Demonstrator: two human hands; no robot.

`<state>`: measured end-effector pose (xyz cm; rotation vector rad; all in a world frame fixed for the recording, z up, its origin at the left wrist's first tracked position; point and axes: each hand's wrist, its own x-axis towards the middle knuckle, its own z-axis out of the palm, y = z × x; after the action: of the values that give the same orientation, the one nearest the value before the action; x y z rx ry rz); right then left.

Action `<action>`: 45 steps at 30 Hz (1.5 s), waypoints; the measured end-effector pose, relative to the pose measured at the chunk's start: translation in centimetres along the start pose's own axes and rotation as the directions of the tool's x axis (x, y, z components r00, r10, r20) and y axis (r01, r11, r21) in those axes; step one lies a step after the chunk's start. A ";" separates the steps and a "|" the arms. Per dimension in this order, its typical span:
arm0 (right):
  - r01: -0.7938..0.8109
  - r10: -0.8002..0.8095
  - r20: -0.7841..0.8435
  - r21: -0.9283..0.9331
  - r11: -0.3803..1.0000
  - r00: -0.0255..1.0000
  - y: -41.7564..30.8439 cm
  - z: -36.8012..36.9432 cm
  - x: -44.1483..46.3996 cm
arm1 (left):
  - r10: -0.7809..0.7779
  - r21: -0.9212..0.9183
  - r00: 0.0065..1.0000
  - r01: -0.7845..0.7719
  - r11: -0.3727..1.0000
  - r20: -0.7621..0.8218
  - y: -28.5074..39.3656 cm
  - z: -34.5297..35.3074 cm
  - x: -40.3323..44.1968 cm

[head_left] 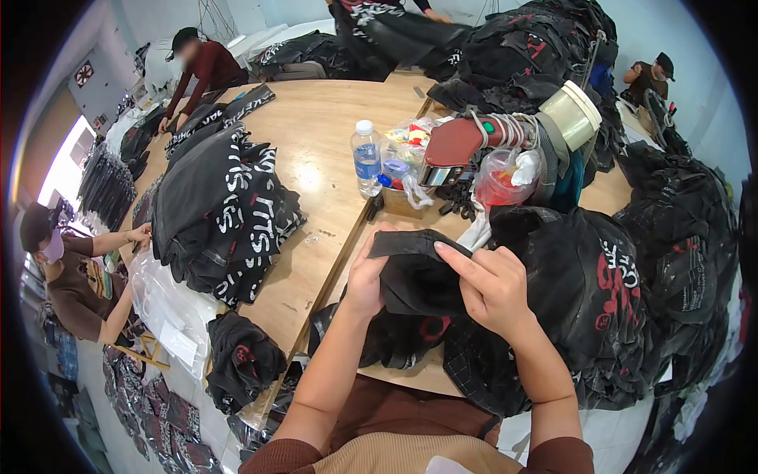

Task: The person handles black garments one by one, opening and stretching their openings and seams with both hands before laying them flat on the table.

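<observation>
A black garment (pixel 422 280) is stretched between my hands above the table's near edge, a folded band of its cloth running along the top. My left hand (pixel 366 275) is closed on the band's left end, its fingers partly behind the cloth. My right hand (pixel 497 288) grips the right side, with the index finger laid along the band. Below the held piece, more dark cloth with a red mark (pixel 433 328) lies on the table. A large heap of black garments with white and red print (pixel 608 276) rises just right of my right hand.
Beyond my hands stand a water bottle (pixel 365 162), a red cord-wrapped tool (pixel 456 146), a white bucket (pixel 570 114) and a red plastic bag (pixel 505 178). Printed garments are stacked (pixel 225 205) on the wooden table (pixel 316 118). Several other people work around it.
</observation>
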<state>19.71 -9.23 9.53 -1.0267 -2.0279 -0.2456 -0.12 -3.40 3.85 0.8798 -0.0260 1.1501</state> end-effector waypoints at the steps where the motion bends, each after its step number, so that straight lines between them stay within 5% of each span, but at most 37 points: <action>1: 0.013 -0.013 0.006 -0.016 1.000 1.000 0.1 -0.1 0.0 | -0.009 0.008 1.000 0.010 1.000 -0.021 0.1 -0.1 -0.1; 9: 0.035 -0.029 0.063 -0.098 0.995 0.998 -0.1 -0.2 -0.1 | -0.029 0.175 0.986 0.058 0.983 -0.162 1.2 1.7 -0.1; 15: 0.008 0.001 0.055 -0.176 0.984 0.998 -0.8 0.6 -0.5 | -0.047 0.096 0.984 0.064 0.993 -0.173 1.3 1.9 -0.6; 21: -0.179 0.192 0.172 -0.089 0.980 0.966 -0.7 0.8 -0.1 | -0.080 0.154 0.880 0.170 0.973 -0.468 0.5 3.5 -0.6; 23: -0.230 0.217 0.092 0.157 0.961 0.972 0.5 1.0 0.3 | -0.075 0.124 0.895 0.143 0.982 -0.440 0.5 3.2 -0.2; 25: -0.475 0.518 0.084 0.543 0.693 0.852 0.2 0.3 0.9 | -0.080 0.061 0.914 0.114 0.992 -0.398 0.6 2.2 -0.2; 27: -0.438 0.625 0.121 0.814 0.382 0.771 1.6 -0.6 1.8 | -0.094 -0.039 0.937 0.086 0.996 -0.335 0.9 0.6 -0.3; 31: -0.415 0.498 0.007 0.562 0.715 0.867 2.6 -0.1 1.7 | -0.052 0.040 0.857 0.085 0.996 -0.513 1.5 2.0 1.1; 42: -0.297 0.390 -0.352 0.289 0.910 0.851 7.4 2.3 4.1 | -0.028 0.090 0.906 0.072 0.993 -0.422 2.4 2.1 5.5; 45: -0.127 0.066 -0.430 -0.114 0.985 0.900 8.2 1.1 3.6 | -0.047 0.077 0.900 0.089 0.993 -0.433 1.5 1.8 5.2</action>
<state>23.97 -1.27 10.02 -1.0506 -1.5762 -0.5185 1.76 -0.30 8.22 0.6860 0.4234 1.2665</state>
